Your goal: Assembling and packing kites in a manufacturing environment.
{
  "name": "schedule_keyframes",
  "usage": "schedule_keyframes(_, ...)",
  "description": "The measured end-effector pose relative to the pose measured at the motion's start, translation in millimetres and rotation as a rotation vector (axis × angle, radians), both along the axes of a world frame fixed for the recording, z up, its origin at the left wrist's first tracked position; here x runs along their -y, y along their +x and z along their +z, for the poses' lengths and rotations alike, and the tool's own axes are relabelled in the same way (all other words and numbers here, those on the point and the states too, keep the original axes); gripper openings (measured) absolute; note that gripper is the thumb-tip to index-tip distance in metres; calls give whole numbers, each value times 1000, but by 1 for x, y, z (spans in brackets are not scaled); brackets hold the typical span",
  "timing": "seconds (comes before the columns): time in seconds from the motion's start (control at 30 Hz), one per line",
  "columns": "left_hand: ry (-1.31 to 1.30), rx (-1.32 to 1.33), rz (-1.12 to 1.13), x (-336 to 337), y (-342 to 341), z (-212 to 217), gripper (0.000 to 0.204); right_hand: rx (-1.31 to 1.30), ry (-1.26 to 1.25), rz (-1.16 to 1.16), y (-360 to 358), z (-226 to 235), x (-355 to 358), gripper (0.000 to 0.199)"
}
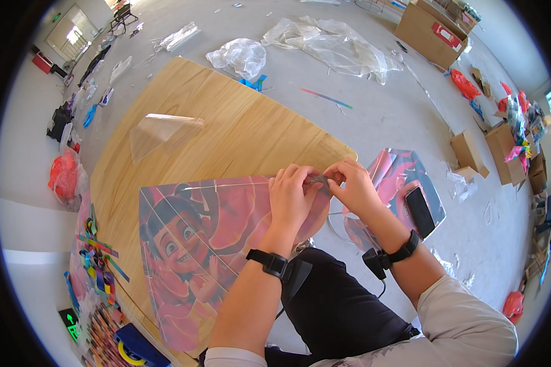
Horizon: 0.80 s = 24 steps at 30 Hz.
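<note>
A pink and grey printed kite [193, 248], with a cartoon figure and thin pale rods across it, lies flat over the near part of the wooden table [239, 116]. At its upper right corner my left hand [292, 194] is closed in a pinch on a small dark piece [317, 179]. My right hand [354, 185] pinches the same piece from the other side, fingertips almost meeting the left ones. The fingers partly hide this piece, so its kind is unclear. Both wrists wear black straps with small devices.
A folded clear plastic sleeve [165, 133] rests on the table. To the right, a black phone [419, 211] lies on another printed piece [386, 168]. Coloured ribbons [98, 257] and a blue tape dispenser [138, 345] are at the left. Plastic wrapping [330, 46] and cardboard boxes [431, 33] litter the floor.
</note>
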<state>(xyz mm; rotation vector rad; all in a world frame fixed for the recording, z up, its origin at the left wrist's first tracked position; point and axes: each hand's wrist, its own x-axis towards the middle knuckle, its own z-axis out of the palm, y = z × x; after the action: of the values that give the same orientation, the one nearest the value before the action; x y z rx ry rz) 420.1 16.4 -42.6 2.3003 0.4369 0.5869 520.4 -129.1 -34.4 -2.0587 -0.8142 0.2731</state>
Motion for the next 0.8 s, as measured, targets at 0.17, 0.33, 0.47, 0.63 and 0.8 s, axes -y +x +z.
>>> schedule_keyframes(0.17,42,2,-5,3,-1,0,19,31,-84,19,5,-3,-2,17)
schedule_keyframes(0.33,74,30,12,3,-2,-3,16,29,-90,26,2,0,-2,18)
schedule_keyframes(0.47,71,42,16,2,-3,-5,14,10,-108,-6,-2,2,-1,16)
schedule_keyframes(0.63,44,53,8,2,-1,-3,12,-65,-94,-68,1,1,-3,12)
schedule_keyframes(0.8,36,65,15,3,-1,-4,10,-54,-120,-61,3,2,-4,18)
